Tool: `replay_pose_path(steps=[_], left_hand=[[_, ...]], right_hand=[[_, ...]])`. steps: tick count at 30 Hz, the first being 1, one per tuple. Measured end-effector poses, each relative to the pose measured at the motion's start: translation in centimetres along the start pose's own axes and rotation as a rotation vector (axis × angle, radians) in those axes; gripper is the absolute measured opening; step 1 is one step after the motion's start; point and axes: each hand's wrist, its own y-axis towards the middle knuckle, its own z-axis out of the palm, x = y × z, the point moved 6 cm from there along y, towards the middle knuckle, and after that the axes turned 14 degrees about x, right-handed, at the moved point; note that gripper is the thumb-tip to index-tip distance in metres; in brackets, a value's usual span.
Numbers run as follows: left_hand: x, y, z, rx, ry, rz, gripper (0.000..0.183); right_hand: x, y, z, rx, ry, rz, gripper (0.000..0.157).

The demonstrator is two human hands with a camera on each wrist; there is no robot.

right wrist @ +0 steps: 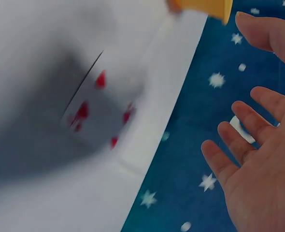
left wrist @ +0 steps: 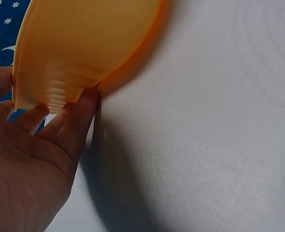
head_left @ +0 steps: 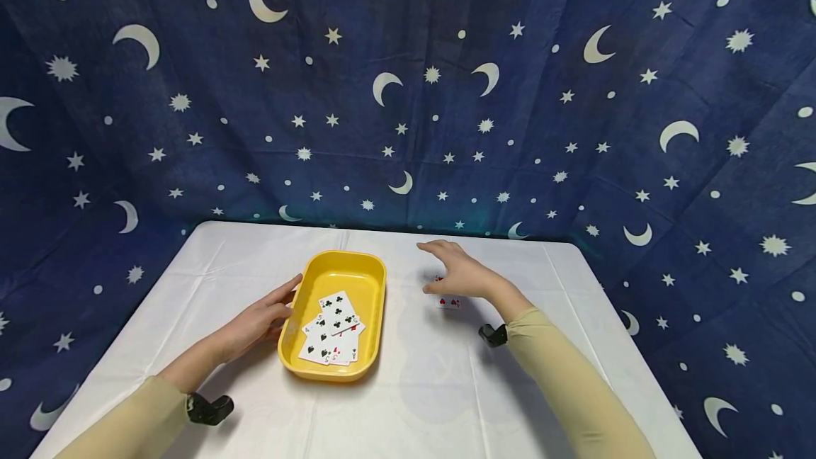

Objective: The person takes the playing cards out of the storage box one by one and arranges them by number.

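A yellow tray (head_left: 382,303) with raised walls stands on the table and holds several overlapping, face-up playing cards (head_left: 339,314), among them a five of clubs on top. My left hand (head_left: 255,324) is at the tray's left side, its extended fingers touching the outer wall; the left wrist view shows the fingertips (left wrist: 88,96) against that wall. My right hand (head_left: 468,271) hovers over a single playing card (head_left: 449,302) with red hearts, thumb and fingers spread and nothing between them. Part of this card is hidden by the hand in the head view; the right wrist view shows it blurred.
A white cloth covers the table (head_left: 408,416). Behind and around it hangs a dark blue curtain (head_left: 344,183) with moons and stars. Each wrist wears a black device, the left one (head_left: 210,409) near the tray's lower left.
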Motion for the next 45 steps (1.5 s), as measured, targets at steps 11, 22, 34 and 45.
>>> replay_pose_path(steps=[11, 22, 34, 45], left_hand=[[-0.1, -0.1, 0.1, -0.002, 0.018, -0.001, 0.074], [0.0, 0.1, 0.1, -0.004, 0.027, -0.001, 0.074], [0.3, 0.0, 0.0, 0.003, 0.017, 0.006, 0.072], [0.1, -0.1, 0.0, 0.002, 0.016, 0.007, 0.072]], right_hand=[[5.6, 2.2, 0.8, 0.022, -0.014, -0.089, 0.089], [10.4, 5.0, 2.8, 0.107, -0.067, -0.208, 0.092], [12.4, 7.8, 5.6, 0.199, -0.24, -0.209, 0.092], [12.3, 9.4, 7.4, 0.298, -0.329, -0.12, 0.096]])
